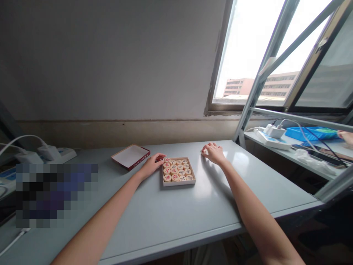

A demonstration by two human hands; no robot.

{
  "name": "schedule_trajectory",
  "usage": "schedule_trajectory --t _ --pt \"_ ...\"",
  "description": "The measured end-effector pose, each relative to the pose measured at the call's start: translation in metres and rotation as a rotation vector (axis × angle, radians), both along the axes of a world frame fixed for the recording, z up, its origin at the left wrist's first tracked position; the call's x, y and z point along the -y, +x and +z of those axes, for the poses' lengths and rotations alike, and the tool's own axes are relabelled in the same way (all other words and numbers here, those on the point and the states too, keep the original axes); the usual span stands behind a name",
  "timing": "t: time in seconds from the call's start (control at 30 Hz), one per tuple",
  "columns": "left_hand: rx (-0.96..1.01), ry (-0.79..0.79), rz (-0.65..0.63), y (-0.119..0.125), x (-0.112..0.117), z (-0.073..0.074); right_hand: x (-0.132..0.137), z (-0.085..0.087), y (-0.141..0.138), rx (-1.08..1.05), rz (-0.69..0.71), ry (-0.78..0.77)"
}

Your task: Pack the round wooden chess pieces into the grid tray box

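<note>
A shallow open box sits on the grey table, filled with round wooden Chinese chess pieces marked with red and black characters. My left hand is at the box's upper left corner, its fingers stretched out and the tips against or very close to the rim. Out to the right of the box, my right hand is low over the tabletop, thumb and fingers pinched on a small pale Chinese chess piece, mostly covered by the fingers. Behind my left hand lies the red box lid, its white inside facing up.
Power strips with white plugs and a blurred-out patch are at the left. Beyond a metal frame on the right, another table carries a power strip, a blue tray, cables and another person's hand.
</note>
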State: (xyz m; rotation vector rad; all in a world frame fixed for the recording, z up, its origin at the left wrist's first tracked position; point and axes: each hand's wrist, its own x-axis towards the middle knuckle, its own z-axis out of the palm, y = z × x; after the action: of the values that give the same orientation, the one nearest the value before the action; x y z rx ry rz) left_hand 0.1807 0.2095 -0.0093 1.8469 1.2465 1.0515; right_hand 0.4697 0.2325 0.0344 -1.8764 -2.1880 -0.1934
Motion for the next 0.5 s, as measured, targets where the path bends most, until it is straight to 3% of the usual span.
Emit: schedule_trajectory --t 0.07,0.13,0.2,0.27,0.33,0.4,0.5 --pt "0.006 -0.005 0.006 0.000 0.000 0.000 -0.001 0.000 0.004 -0.014 -0.048 0.008" --pt "0.015 -0.007 0.007 0.000 -0.001 0.000 0.002 0.006 -0.004 -0.113 0.043 0.065" --pt "0.019 -0.004 -0.004 -0.001 -0.001 -0.001 0.009 0.014 -0.020 -0.247 0.274 0.049" --pt "0.018 0.004 -0.017 -0.001 0.000 0.000 0.019 0.021 -0.040 -0.336 0.587 -0.146" --pt "0.016 0.013 -0.009 0.000 0.001 0.001 0.029 0.025 -0.058 -0.343 0.809 -0.382" --pt "0.010 0.013 0.009 0.001 0.003 0.003 0.037 0.024 -0.071 -0.321 0.858 -0.488" --pt "-0.008 0.001 0.021 0.002 0.005 0.006 0.043 0.019 -0.081 -0.323 0.802 -0.475"
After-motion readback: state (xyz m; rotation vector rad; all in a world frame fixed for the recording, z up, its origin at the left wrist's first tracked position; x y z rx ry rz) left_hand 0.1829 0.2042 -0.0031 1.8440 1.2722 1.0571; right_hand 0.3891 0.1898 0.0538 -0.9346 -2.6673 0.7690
